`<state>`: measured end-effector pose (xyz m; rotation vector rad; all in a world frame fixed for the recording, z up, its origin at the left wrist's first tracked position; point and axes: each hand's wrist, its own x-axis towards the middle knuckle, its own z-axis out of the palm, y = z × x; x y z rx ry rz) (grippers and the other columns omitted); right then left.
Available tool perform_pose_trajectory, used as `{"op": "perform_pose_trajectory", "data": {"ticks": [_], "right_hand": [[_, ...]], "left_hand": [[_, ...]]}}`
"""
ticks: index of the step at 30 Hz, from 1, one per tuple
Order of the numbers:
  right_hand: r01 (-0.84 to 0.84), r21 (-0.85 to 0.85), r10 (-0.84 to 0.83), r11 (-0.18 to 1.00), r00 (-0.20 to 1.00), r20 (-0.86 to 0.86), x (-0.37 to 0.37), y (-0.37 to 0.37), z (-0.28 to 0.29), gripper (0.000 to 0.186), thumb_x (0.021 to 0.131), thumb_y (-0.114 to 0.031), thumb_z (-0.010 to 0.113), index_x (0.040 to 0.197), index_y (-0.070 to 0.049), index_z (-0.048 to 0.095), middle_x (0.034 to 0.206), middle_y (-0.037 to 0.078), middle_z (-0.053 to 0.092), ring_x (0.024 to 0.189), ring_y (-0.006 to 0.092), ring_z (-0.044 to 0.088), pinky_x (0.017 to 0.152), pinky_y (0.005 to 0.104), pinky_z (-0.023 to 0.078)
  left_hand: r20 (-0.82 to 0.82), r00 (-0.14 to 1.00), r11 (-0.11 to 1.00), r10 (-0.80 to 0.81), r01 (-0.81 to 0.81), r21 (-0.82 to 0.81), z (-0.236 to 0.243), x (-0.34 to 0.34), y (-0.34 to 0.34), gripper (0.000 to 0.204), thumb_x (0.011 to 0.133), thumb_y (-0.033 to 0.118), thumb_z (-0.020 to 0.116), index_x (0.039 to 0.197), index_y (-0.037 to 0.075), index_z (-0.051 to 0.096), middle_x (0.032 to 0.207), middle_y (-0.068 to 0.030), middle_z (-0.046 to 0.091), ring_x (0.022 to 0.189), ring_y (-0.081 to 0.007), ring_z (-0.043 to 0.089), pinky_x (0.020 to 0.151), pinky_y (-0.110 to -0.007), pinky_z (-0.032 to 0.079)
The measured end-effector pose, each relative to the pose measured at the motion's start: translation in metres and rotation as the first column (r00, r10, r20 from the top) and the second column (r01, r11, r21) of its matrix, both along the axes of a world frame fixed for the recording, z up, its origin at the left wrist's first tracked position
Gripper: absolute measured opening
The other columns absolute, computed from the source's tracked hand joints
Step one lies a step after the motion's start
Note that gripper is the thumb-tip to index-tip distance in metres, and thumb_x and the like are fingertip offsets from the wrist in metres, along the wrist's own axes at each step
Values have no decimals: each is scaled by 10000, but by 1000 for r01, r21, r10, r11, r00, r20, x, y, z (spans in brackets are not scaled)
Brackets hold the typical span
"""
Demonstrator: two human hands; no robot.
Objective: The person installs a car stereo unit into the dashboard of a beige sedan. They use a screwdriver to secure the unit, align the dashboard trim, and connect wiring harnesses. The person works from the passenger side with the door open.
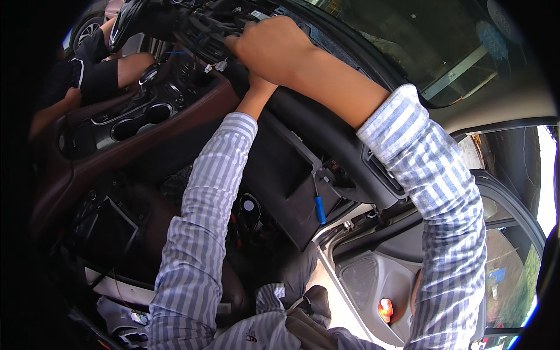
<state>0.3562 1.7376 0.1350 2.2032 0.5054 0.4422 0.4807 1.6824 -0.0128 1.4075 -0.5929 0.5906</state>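
Fingers [233,44] of your right hand [277,51] curl beside ropy, tangled black wiring [201,36]; whether they, or those of your mostly hidden left hand [260,86], grip anything, I cannot tell.

Woven cotton-like cloth is creasing softly along the striped sleeves [204,186], as dark wiring [205,36] is showing matt plastic sheathing. Brown console trim [201,111] is presenting a smooth, leather-like finish, and the cup holders [123,129] are gleaming at their glossy rims. The blue tool handle [319,210] is looking like smooth plastic; the door panel [373,268] is showing matt grey plastic; the windscreen [408,29] is reflecting on glossy glass.
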Motion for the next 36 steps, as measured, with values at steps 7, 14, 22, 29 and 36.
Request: {"op": "perform_pose_trajectory", "data": {"ticks": [7, 14, 22, 29, 36], "right_hand": [[-53, -68, 50, 996, 998, -45, 1, -4, 10, 236, 836, -161, 671, 1054, -128, 753, 996, 116, 715, 924, 296, 729, 725, 391, 594], [6, 122, -5, 992, 1000, -7, 1, 3, 7, 255, 868, -138, 613, 1102, -96, 703, 985, 133, 705, 868, 316, 727, 706, 411, 587], [100, 221, -124, 970, 988, 96, 22, -7, -45, 250, 875, -194, 615, 1039, -40, 723, 907, 146, 712, 798, 340, 683, 569, 509, 498], [-89, 59, 76, 994, 978, 194, 8, -1, -58, 235, 836, -231, 642, 960, -61, 746, 1013, 152, 648, 925, 301, 614, 698, 449, 487], [108, 296, -137, 949, 987, 80, 7, 4, -32, 217, 845, -201, 627, 960, -38, 712, 882, 179, 668, 741, 310, 631, 576, 392, 480]], "left_hand": [[11, 1000, 1000, -9, 9, 7, 0, -2, 5, 415, 989, 377, 585, 1213, 28, 597, 1066, -180, 670, 1004, -295, 661, 859, -401, 523], [34, 999, 1000, -20, 20, 2, 2, 0, 0, 401, 1008, 376, 568, 1191, 22, 615, 1027, -157, 679, 966, -268, 674, 843, -380, 529], [-42, 997, 997, -71, 71, -23, 1, -8, -14, 393, 1030, 375, 548, 1166, 16, 636, 983, -132, 691, 922, -238, 689, 825, -355, 536], [36, 989, 985, 146, -148, 92, -22, 24, -13, 413, 1070, 380, 466, 1122, 26, 672, 1013, -110, 678, 930, -217, 645, 846, -322, 502], [53, 995, 997, 80, -81, 19, -15, 13, -13, 439, 1077, 354, 461, 1111, -36, 659, 1018, -127, 688, 899, -189, 675, 784, -303, 561]]}}
